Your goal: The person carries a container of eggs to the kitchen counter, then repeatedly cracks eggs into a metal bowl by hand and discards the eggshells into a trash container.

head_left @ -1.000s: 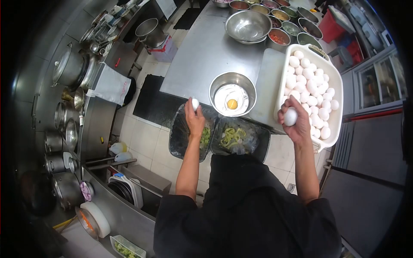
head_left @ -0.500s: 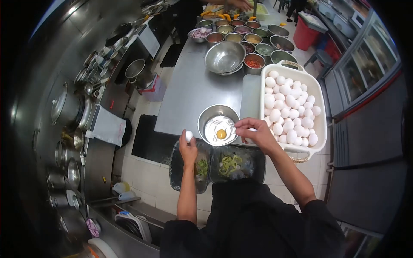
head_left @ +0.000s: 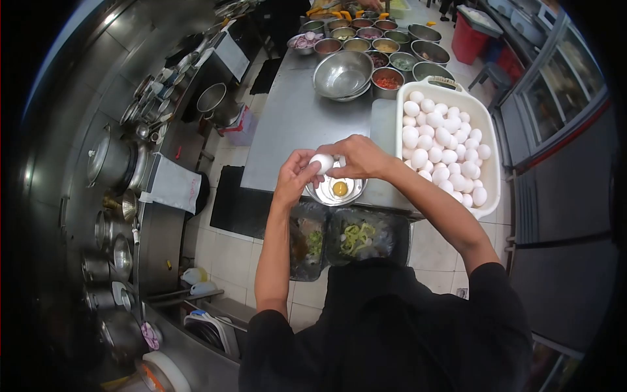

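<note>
A white egg point(head_left: 321, 163) is held above a steel bowl point(head_left: 325, 198). My left hand point(head_left: 294, 178) is closed around its left side. My right hand point(head_left: 361, 157) meets it from the right, fingers curled, fingertips at the egg; its palm is hidden, so a second egg inside cannot be made out. One yellow yolk point(head_left: 340, 189) lies in the bottom of the bowl, whose far rim is covered by my hands. To the right stands a white handled basket point(head_left: 484, 196) heaped with white eggs point(head_left: 449, 140).
Nested steel bowls point(head_left: 343, 73) and several small bowls of chopped ingredients point(head_left: 388, 80) crowd the far end of the steel table point(head_left: 274, 144). Below its near edge are two dark bins point(head_left: 398, 245) with green scraps. A counter with pots point(head_left: 108, 157) runs along the left.
Both hands have moved inward from either side of the bowl and now meet above it. The left hand's egg has risen and shifted right; the right hand's earlier egg no longer shows separately.
</note>
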`<state>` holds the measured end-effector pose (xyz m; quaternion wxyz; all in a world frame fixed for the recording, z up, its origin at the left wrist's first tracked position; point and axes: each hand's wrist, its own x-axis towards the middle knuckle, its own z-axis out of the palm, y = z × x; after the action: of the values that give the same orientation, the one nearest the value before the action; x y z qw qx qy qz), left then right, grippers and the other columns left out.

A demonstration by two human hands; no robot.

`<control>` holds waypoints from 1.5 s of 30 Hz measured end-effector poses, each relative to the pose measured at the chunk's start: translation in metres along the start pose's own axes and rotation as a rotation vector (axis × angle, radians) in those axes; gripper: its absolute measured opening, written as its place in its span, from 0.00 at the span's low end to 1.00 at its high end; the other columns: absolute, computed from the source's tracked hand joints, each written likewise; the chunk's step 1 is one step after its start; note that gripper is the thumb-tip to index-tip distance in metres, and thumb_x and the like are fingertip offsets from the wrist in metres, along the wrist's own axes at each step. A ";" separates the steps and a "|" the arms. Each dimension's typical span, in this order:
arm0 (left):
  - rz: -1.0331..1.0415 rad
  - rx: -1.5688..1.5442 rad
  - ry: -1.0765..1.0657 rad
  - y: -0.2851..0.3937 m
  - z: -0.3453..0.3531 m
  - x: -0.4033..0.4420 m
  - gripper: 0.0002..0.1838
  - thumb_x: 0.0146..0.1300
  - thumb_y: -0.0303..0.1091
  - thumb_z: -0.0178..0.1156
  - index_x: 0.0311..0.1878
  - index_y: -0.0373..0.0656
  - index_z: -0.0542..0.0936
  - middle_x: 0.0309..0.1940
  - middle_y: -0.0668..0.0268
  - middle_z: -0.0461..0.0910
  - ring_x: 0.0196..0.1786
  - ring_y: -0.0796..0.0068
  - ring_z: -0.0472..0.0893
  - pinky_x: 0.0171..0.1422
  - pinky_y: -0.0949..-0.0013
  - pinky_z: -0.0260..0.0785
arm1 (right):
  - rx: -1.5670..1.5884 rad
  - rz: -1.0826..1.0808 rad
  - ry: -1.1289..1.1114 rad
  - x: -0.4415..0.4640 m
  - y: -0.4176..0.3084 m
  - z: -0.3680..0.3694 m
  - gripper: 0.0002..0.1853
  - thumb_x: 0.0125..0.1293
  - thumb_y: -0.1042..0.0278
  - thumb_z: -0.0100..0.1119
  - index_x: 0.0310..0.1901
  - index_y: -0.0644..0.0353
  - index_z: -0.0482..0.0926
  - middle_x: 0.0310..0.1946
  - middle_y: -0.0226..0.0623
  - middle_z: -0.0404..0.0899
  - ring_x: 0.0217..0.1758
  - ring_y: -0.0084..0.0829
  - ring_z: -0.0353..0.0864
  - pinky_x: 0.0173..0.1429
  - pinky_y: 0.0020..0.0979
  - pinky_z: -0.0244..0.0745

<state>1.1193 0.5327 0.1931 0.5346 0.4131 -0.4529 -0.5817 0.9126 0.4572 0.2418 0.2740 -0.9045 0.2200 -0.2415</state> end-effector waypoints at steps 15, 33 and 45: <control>0.006 0.355 0.001 -0.016 0.003 0.017 0.26 0.56 0.18 0.66 0.60 0.28 0.75 0.46 0.59 0.83 0.40 0.78 0.82 0.45 0.75 0.77 | -0.152 0.116 0.095 -0.009 0.020 0.021 0.21 0.47 0.51 0.67 0.40 0.55 0.84 0.23 0.48 0.82 0.30 0.52 0.83 0.39 0.46 0.80; 0.119 0.499 0.157 -0.038 0.010 0.023 0.24 0.49 0.25 0.66 0.53 0.30 0.82 0.35 0.63 0.85 0.35 0.81 0.81 0.42 0.75 0.75 | -0.229 0.104 0.049 -0.007 0.026 0.032 0.22 0.48 0.55 0.62 0.47 0.51 0.83 0.26 0.48 0.83 0.30 0.52 0.83 0.39 0.47 0.79; 0.085 0.583 0.180 -0.029 0.020 0.020 0.24 0.46 0.27 0.68 0.51 0.34 0.84 0.28 0.65 0.84 0.30 0.82 0.79 0.37 0.74 0.74 | -0.297 0.103 0.016 -0.006 0.028 0.034 0.23 0.47 0.58 0.62 0.48 0.50 0.83 0.26 0.47 0.83 0.30 0.51 0.84 0.38 0.47 0.79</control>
<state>1.0906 0.5146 0.1698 0.4552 0.5796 -0.5686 -0.3654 0.9197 0.4525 0.1977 0.1474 -0.9207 0.3018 -0.1990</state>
